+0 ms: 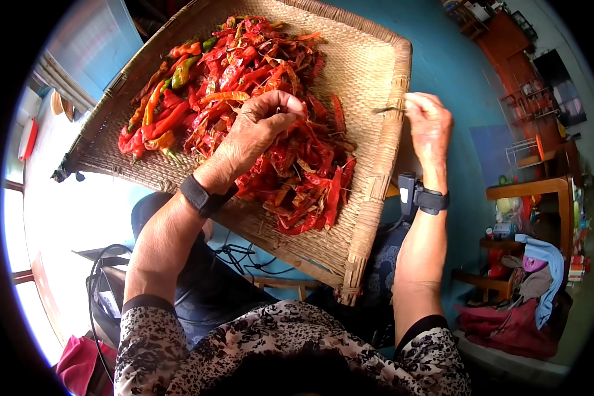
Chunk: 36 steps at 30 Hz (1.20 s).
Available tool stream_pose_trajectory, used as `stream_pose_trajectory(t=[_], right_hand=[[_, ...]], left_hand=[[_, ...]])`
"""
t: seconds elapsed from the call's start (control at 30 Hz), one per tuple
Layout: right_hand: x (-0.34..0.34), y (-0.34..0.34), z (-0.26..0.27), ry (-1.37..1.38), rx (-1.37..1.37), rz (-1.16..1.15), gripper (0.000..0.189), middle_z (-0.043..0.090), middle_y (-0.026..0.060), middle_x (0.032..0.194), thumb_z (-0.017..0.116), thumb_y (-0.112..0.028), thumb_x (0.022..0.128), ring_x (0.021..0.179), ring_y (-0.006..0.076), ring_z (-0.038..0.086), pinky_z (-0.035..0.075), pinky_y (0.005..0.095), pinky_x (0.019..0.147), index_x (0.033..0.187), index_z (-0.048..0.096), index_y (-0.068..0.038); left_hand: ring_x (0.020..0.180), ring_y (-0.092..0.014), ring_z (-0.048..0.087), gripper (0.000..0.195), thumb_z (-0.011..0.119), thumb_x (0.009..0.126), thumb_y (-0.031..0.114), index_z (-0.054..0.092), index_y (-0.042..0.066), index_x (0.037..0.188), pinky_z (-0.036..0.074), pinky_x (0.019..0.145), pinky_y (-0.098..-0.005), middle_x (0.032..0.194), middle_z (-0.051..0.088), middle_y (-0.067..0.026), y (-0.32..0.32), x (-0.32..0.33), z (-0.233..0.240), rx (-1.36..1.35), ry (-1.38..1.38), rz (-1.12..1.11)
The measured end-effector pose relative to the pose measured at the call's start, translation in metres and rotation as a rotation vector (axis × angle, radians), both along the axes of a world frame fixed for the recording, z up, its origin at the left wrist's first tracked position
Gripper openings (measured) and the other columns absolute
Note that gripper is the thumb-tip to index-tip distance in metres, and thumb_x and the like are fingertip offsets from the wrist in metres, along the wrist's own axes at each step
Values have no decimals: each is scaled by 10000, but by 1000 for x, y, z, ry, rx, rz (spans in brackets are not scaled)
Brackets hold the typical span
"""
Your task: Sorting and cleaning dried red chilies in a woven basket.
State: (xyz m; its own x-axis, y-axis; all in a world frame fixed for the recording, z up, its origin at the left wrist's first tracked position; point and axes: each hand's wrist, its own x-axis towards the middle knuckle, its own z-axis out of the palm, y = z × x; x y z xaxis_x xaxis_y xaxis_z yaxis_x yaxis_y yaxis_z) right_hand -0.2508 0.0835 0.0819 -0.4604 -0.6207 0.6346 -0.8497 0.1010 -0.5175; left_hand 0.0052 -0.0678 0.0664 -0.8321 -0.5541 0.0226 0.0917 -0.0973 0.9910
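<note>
A large woven basket tray (361,64) lies tilted before me, bearing a heap of dried red chili peppers (257,69). Some orange and green chili peppers (151,109) lie at the heap's left side. My left hand (270,116) is over the middle of the heap, thumb and forefinger pinched near a bit of red; whether it holds a pepper I cannot tell. My right hand (428,123) is just beyond the tray's right rim, its fingers closed on a thin dark chili stem (388,109) that reaches over the rim.
Black cables (247,257) lie below the tray on the blue floor. A wooden chair (529,188) with clothes and a red cloth (510,326) stands at the right. A black bag (110,297) and a pink cloth (81,364) are at the lower left.
</note>
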Motion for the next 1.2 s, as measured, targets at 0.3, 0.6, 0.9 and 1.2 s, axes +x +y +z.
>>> stream_pose_trajectory(t=[0.3, 0.6, 0.9, 1.2], right_hand=[[8, 5, -14, 261, 136, 53, 116, 597, 98, 780, 639, 0, 777, 740, 254, 581, 467, 354, 656, 886, 629, -37], [55, -24, -29, 16, 944, 339, 423, 630, 185, 1073, 638, -39, 801, 961, 372, 596, 482, 399, 850, 1203, 520, 14], [25, -12, -26, -782, 593, 275, 215, 565, 22, 648, 607, -250, 880, 580, 142, 533, 418, 308, 524, 822, 599, -43], [7, 21, 1, -199, 261, 84, 150, 547, 71, 605, 594, -138, 884, 528, 151, 532, 440, 310, 523, 823, 593, -1]], left_hand=[[709, -25, 472, 96, 540, 902, 59, 611, 59, 966, 416, 641, -191, 873, 586, 47, 2, -3, 1, -63, -16, -11], [675, -1, 454, 90, 552, 930, 112, 610, 91, 994, 372, 576, -156, 861, 578, 71, 0, -3, -6, -139, -13, -51], [662, -6, 461, 94, 549, 928, 101, 615, 89, 993, 380, 576, -161, 872, 588, 61, -1, 1, -3, -127, -11, -39], [732, -23, 475, 115, 533, 924, 61, 613, 83, 1004, 401, 647, -182, 914, 589, 44, 4, -6, -11, -112, 9, -97]])
